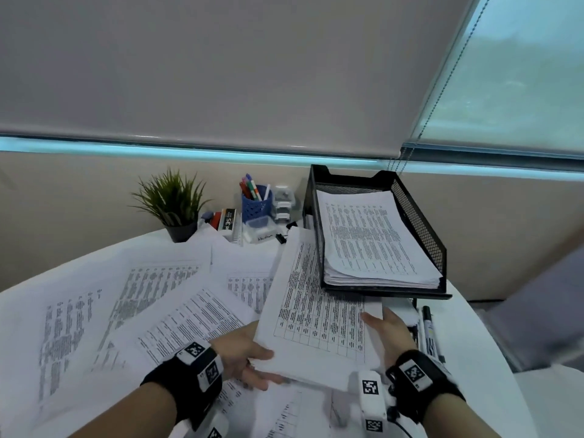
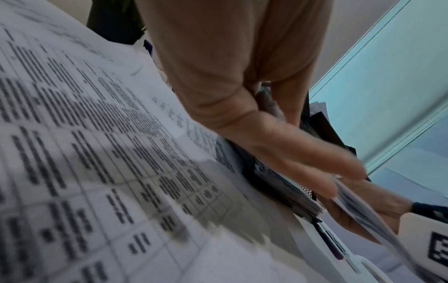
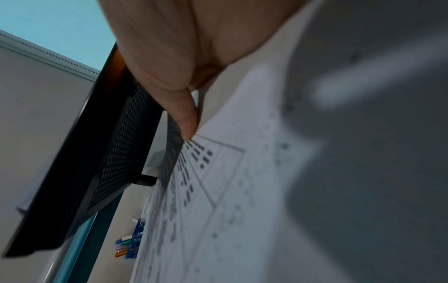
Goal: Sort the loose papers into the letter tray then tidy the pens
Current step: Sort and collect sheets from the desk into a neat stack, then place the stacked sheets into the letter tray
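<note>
I hold a thin stack of printed sheets (image 1: 313, 314) above the table, just in front of the black mesh letter tray (image 1: 420, 216). My left hand (image 1: 249, 358) pinches its near left corner, thumb on top and fingers beneath. My right hand (image 1: 388, 327) grips the right edge, thumb lying on the printed side (image 3: 186, 122). The tray holds a thick pile of papers (image 1: 373, 241). More loose printed sheets (image 1: 132, 305) lie spread over the white table. A black-capped marker (image 1: 430, 330) lies on the table right of my right hand. In the left wrist view my left hand (image 2: 303, 153) grips the stack's edge (image 2: 358, 216).
A blue pen cup (image 1: 255, 203) with several pens stands at the back beside a small potted plant (image 1: 173, 207), small boxes and clear containers (image 1: 259, 229). The round white table (image 1: 474, 343) ends close at the right. A roller blind covers the window behind.
</note>
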The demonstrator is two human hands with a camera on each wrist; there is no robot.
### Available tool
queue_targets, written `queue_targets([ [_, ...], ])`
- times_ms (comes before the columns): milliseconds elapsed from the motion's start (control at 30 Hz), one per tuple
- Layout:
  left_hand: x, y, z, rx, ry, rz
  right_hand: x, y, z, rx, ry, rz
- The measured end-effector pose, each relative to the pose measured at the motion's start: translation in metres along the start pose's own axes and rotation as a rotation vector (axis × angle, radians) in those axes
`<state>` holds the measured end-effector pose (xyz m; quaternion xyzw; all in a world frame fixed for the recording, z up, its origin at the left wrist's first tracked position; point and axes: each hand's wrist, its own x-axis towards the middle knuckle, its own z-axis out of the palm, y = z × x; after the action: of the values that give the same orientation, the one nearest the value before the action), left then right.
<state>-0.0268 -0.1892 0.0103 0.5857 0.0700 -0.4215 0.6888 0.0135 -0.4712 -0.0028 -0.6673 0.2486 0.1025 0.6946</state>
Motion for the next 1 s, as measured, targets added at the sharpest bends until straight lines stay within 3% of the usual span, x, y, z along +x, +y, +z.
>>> queue_targets([
  [100,0.017,-0.003,0.015,0.019,0.059,0.049,0.009,-0.005,-0.017,0.041,-0.045,-0.029],
  [233,0.040,-0.006,0.032,-0.044,0.132,0.093,0.009,-0.012,-0.039,-0.070,-0.120,-0.029],
  [400,0.069,-0.003,0.050,-0.072,0.248,0.123,-0.006,-0.018,-0.073,-0.195,-0.335,0.116],
  [633,0.099,0.031,0.065,-0.119,0.196,0.003,0.037,-0.022,-0.094,-0.311,-0.132,-0.012],
  [800,0.118,0.040,0.075,0.018,0.475,0.058,0.059,-0.016,-0.091,-0.469,0.057,-0.106],
  [900,0.122,0.037,0.079,0.315,0.713,0.114,0.061,-0.007,-0.091,-0.655,0.204,-0.121],
  [1000,0.123,0.033,0.076,0.555,0.864,0.153,0.063,-0.002,-0.094,-0.677,0.279,-0.088],
])
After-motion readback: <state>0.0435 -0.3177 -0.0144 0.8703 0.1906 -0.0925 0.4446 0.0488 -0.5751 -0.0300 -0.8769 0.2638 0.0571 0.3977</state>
